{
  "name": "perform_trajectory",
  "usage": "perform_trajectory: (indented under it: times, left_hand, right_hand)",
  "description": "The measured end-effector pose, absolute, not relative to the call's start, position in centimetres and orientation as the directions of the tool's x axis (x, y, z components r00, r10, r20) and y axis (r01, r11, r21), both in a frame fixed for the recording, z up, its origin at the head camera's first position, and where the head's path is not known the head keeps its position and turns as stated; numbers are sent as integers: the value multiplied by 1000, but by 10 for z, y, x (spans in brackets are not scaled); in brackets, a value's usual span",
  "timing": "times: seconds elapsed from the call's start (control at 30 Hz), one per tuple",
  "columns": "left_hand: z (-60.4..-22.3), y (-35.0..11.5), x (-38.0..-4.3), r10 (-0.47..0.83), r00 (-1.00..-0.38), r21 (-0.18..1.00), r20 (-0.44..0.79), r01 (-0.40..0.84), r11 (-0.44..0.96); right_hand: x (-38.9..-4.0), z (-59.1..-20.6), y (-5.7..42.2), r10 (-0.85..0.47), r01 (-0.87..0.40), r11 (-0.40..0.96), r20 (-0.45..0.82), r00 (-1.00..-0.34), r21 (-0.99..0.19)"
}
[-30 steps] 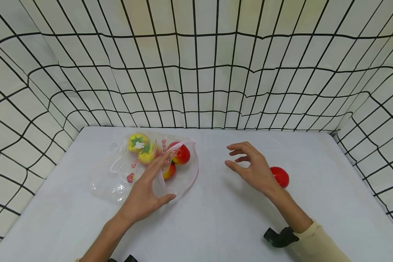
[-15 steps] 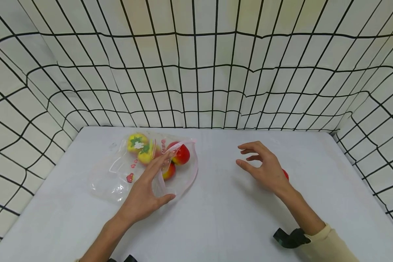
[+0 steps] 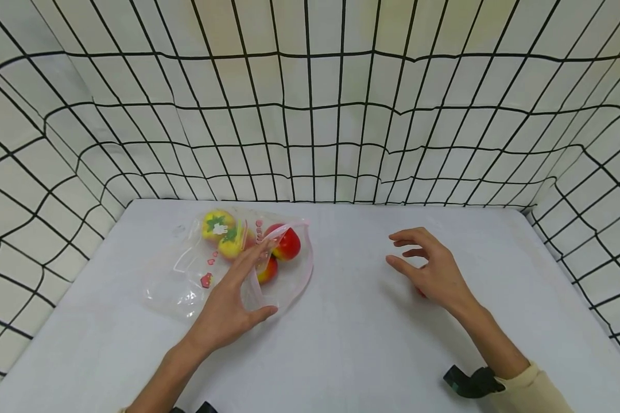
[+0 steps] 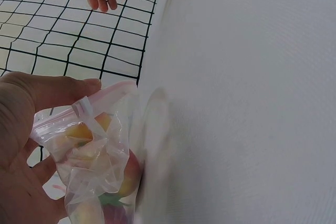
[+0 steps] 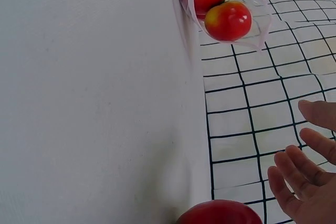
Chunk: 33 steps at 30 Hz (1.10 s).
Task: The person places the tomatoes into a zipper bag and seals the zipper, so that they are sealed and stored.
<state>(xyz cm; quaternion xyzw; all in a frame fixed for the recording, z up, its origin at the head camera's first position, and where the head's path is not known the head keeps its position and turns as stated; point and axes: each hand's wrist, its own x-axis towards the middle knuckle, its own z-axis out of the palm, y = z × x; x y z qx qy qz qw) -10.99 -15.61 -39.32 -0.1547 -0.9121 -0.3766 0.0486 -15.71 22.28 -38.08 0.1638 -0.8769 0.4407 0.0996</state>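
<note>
A clear plastic bag (image 3: 206, 281) with a pink-edged mouth lies on the left of the white table. Several round red-and-yellow fruits, some with green star-shaped leaves, are inside it, among them a red one (image 3: 288, 245) near the mouth. At the bag's mouth my left hand (image 3: 226, 312) holds thumb and fingers spread wide apart, the fingers touching the film. My right hand (image 3: 436, 275) hovers over another round red fruit (image 5: 220, 214), holding nothing, its fingers loosely bent. In the head view the hand hides nearly all of that fruit.
A black wire grid (image 3: 336, 126) with pale panels behind it surrounds the table (image 3: 341, 344) at the back and both sides. A dark strap-like device (image 3: 472, 381) sits at my right wrist.
My right hand has shifted to the right and now covers the lone red fruit, which was in plain sight beside the wrist. My left hand and the bag stay put.
</note>
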Motion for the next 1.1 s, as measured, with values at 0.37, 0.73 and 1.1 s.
perform_trajectory:
  times: [0.37,0.73,1.1]
  left_hand:
    - [-393,-156,-110,239,-950,672,199,310,673]
    - [-392,-155,-110,240,-951,678,192,306,668]
    - [-392,-155,-109,238,-953,667,188,302,681]
  right_hand:
    - [-152,-379,239,-162,-279,644,229,-960,-713]
    - [-148,-381,256,-176,-297,651,242,-954,-699]
    - [-142,-388,267,-162,-275,702,229,-960,-657]
